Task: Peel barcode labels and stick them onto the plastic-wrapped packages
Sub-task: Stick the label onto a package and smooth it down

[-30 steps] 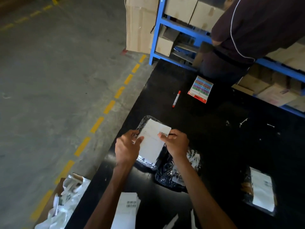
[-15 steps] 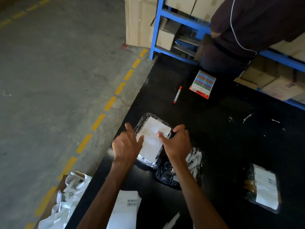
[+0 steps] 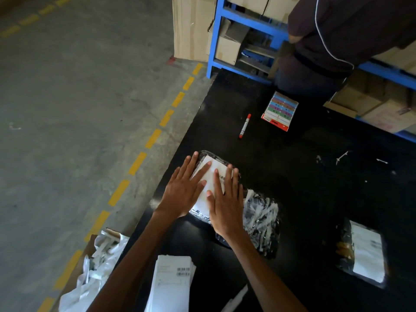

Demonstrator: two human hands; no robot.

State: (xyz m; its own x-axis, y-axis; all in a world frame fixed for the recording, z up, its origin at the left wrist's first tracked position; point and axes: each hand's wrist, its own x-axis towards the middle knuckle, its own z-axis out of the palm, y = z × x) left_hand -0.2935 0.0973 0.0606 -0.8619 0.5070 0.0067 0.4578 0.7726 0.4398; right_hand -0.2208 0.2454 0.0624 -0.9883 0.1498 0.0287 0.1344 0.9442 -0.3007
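The black desk (image 3: 304, 199) takes up the right and lower part of the view, its left edge running diagonally beside the concrete floor (image 3: 78, 109) with its dashed yellow line. Near that edge lies the plastic-wrapped package (image 3: 203, 216), and the white label (image 3: 212, 176) that a second ago was held lifted above it by pinching fingers now lies flat on its top. The left hand (image 3: 182, 192) and right hand (image 3: 225, 207) each have an open grip, fingers spread and palms pressing down on the label, grasping nothing. That suggests this sticker is placed and only being smoothed, so this package is nearly finished. A second crinkled package (image 3: 262, 224) touches it on the right; an already labelled one (image 3: 367, 253) sits well apart further right. The sheet stack (image 3: 172, 287) waits at the near edge. Open desk lies beyond toward the red marker (image 3: 245, 126) and colourful card (image 3: 280, 111); leftward there is little room before the drop.
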